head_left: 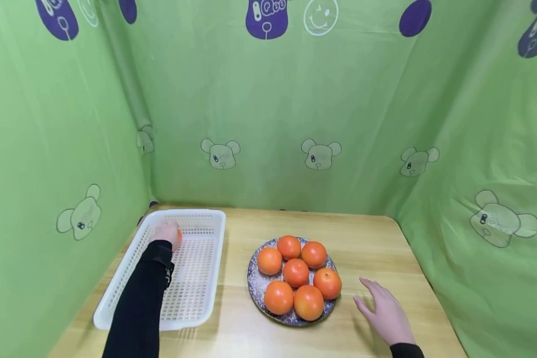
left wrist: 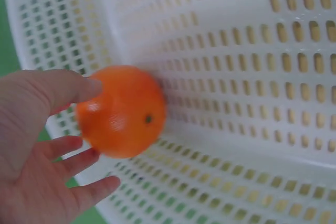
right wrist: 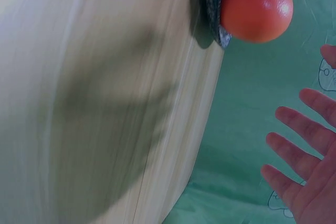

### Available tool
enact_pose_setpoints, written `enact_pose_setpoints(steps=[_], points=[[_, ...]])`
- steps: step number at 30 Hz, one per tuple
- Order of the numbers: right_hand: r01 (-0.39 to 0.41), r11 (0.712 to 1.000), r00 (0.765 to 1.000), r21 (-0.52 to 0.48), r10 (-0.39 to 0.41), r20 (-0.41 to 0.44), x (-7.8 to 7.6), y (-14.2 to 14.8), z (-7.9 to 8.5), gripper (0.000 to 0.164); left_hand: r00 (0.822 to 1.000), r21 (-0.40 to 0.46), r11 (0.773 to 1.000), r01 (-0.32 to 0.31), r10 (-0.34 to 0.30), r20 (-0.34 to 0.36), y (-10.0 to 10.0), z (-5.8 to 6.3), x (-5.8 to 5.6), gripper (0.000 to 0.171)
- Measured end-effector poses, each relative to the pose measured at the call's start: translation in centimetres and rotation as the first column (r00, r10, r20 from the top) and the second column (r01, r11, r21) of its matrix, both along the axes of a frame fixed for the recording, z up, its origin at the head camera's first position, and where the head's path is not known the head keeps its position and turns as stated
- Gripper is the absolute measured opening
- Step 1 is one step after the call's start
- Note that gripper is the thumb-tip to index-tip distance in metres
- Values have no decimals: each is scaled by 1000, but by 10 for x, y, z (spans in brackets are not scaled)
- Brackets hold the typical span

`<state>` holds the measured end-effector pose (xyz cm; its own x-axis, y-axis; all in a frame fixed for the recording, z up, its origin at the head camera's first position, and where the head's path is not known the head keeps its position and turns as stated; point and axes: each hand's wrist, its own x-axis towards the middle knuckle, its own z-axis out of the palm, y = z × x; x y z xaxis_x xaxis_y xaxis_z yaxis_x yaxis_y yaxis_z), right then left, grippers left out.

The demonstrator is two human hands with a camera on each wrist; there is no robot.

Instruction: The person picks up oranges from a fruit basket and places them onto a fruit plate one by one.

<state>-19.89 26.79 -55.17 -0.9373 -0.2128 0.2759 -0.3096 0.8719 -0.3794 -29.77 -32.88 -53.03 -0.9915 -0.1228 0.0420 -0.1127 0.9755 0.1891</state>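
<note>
In the head view my left hand (head_left: 167,233) reaches into the far-left part of a white plastic basket (head_left: 220,258). The left wrist view shows its thumb lying on a round orange-red tomato (left wrist: 123,114) in the basket's corner. Three fingers (left wrist: 79,163) stand loosely spread beside the tomato; the index finger is mostly hidden. My right hand (head_left: 387,313) hovers over the table with fingers spread, holding nothing. To its left, a dark speckled plate (head_left: 259,288) bears several tomatoes (head_left: 296,272), one of them at the top of the right wrist view.
The wooden table (head_left: 232,308) carries the basket at left and the plate near its middle. Green patterned curtains (head_left: 268,109) enclose the table at the back and both sides. The basket's long left wall runs close to the left curtain.
</note>
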Motion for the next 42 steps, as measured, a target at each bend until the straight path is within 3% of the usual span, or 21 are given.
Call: enact_pose_setpoints(steps=[3,6,13,19,23,25,28,32,36,42], points=[[4,1000,1000,15,-3,-10,10,9,-2,56,998,48,997,-57,55,42,5,-16,8,24],[6,1000,1000,19,-6,-14,17,16,-3,56,995,63,996,-71,66,74,9,-26,14,24],[12,1000,1000,12,-12,10,23,17,-5,56,977,7,1000,-10,8,211,17,-32,23,46],[1,1000,1000,5,-1,19,15,12,-2,56,956,18,996,93,-94,276,20,-20,22,55],[-8,1000,1000,-10,8,10,9,10,0,54,934,115,982,147,-176,310,21,3,19,65],[-15,1000,1000,-19,16,3,7,8,-1,54,939,148,973,177,-212,270,22,17,18,66],[-22,999,1000,-30,22,-5,5,7,-3,54,961,161,965,209,-234,151,28,38,19,68],[-26,999,1000,-42,26,0,4,4,-6,53,980,174,965,197,-200,-3,44,59,23,74],[-35,998,999,-45,36,6,3,1,-7,52,980,230,956,183,-159,-121,72,70,32,79],[-63,997,998,-36,64,4,-4,-7,-5,54,952,325,918,228,-141,-271,124,87,57,77]])
